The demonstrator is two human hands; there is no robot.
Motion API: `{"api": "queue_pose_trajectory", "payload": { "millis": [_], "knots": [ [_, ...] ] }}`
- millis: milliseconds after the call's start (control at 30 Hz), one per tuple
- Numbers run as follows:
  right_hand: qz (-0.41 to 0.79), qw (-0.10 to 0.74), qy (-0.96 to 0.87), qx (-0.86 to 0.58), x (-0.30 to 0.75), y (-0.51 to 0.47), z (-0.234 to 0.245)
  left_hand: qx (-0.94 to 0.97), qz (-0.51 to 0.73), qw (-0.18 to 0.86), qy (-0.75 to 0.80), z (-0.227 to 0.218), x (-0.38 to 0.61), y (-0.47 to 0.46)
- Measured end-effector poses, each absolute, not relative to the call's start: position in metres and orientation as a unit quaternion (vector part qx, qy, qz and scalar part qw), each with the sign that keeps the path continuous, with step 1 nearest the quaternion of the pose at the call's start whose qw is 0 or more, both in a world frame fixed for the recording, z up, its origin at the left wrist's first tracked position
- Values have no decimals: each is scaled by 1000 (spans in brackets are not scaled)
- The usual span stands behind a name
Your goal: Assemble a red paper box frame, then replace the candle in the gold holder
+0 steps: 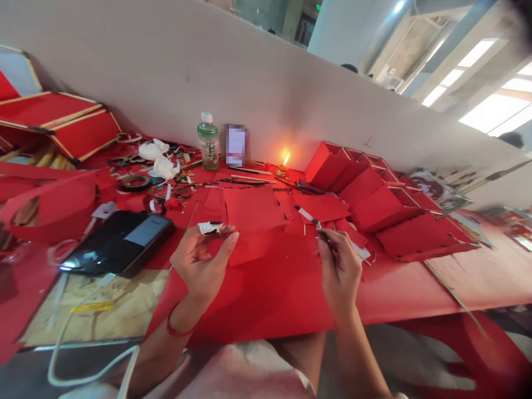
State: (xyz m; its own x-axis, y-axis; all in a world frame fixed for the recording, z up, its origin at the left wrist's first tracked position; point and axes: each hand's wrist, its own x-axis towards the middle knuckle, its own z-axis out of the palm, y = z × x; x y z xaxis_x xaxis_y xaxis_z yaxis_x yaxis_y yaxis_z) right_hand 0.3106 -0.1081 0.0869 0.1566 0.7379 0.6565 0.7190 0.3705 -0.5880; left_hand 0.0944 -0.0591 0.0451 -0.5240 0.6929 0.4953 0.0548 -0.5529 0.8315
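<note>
My left hand (201,261) is raised over the red paper (266,288) on the table, its thumb and fingers pinched on a small white and black strip (210,226). My right hand (338,266) is closed around a thin pen-like tool (310,218) with a white end, which points up and to the left. Cut red paper pieces (251,208) lie just beyond both hands. A red band sits on my left wrist.
A black phone (120,244) with a white cable lies to the left. Behind stand a water bottle (208,141), a lit candle (283,165), tape rolls (135,182) and sticks. Red box frames (374,199) fill the right, red lantern panels (62,119) the far left. A wall runs behind.
</note>
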Motion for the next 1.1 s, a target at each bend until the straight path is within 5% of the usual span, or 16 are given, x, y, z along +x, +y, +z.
{"api": "queue_pose_trajectory", "payload": {
  "millis": [233, 600, 1100],
  "knots": [
    [15, 391, -753, -529, 293, -121, 89, 453, 740, 202, 453, 43, 94, -61],
    [-90, 464, -722, -505, 268, -120, 85, 448, 747, 193, 453, 47, 94, -61],
    [-140, 444, -751, -468, 258, -121, 82, 449, 755, 207, 431, 46, 92, -61]
  ]
}}
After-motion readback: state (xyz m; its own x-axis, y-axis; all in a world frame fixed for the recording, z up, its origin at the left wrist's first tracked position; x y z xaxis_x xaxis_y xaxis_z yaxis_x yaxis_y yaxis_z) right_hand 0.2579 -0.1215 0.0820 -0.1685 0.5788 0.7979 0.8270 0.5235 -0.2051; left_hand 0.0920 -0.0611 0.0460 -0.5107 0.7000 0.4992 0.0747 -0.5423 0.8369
